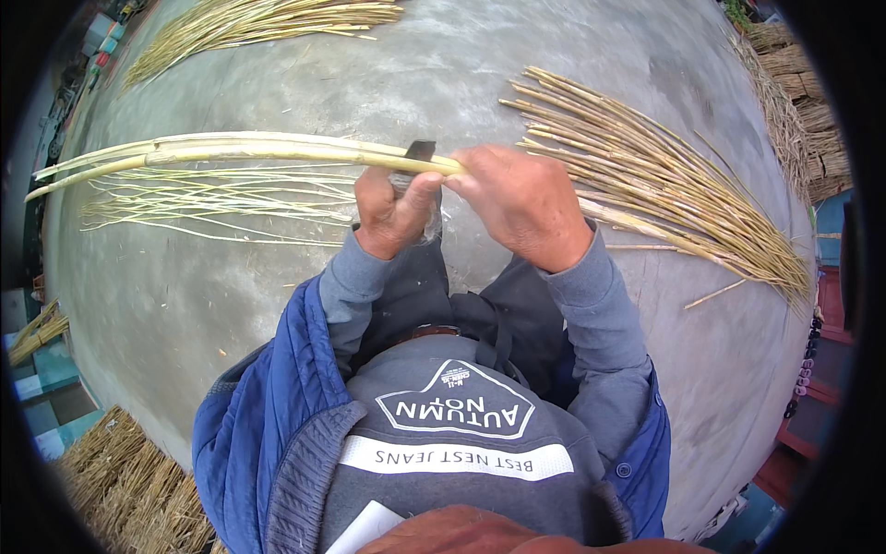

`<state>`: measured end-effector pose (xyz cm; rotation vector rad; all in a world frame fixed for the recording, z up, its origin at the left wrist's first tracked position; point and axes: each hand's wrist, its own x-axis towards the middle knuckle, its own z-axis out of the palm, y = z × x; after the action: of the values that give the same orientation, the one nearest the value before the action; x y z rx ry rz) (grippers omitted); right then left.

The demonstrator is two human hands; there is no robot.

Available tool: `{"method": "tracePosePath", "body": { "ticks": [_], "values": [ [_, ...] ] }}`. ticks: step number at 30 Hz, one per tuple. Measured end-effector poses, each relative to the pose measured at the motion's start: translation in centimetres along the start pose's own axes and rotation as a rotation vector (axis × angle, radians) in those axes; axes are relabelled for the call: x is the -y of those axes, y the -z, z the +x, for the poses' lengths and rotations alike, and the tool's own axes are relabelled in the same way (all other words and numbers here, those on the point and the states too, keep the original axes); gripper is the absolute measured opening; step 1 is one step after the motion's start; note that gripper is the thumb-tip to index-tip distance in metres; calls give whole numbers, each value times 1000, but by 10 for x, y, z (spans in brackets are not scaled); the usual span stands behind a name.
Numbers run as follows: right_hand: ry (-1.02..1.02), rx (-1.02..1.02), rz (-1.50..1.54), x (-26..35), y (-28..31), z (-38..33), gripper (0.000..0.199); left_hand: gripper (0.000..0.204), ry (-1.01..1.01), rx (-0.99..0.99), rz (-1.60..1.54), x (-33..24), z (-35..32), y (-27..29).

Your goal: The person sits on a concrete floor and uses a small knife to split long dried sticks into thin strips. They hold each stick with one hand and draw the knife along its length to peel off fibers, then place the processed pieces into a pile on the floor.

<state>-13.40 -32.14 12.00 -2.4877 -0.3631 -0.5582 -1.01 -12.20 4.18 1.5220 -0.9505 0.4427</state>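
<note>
A long pale yellow cane stalk stretches from the far left to my hands, split lengthwise into strips at its left end. My left hand is closed around a dark-bladed knife, whose blade pokes up where it meets the stalk. My right hand grips the stalk just right of the blade, and the stalk's other end runs out beyond it to the right. Both hands touch each other over the stalk.
Thin split strips lie on the grey concrete floor at left. A fan of whole stalks lies at right, another bundle at top. Woven straw mats sit at lower left, straw bundles at upper right.
</note>
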Motion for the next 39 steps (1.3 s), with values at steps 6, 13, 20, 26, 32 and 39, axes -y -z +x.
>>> {"method": "tracePosePath", "body": {
  "ticks": [6, 13, 20, 26, 32, 39],
  "values": [
    [-33, -98, 26, 2, 4, -2, 20, 53, 330, -130, -186, -13, 4, -1],
    [-1, -106, 33, 3, -9, 0, 20, 60, 253, 58, -70, -5, -15, 0],
    [1, -100, -6, 22, -14, 4, 18, 59, 266, 18, -122, -6, -36, -12],
    [21, -118, 24, 21, -13, 5, 21, 63, 153, 10, -72, -17, -17, -5],
    [33, -209, -63, 6, -15, 0, 24, 54, 224, -152, -174, -13, 8, 25],
    [-38, -114, 41, 2, -12, -1, 24, 57, 350, -181, -197, -9, 4, 17]
  ]
}}
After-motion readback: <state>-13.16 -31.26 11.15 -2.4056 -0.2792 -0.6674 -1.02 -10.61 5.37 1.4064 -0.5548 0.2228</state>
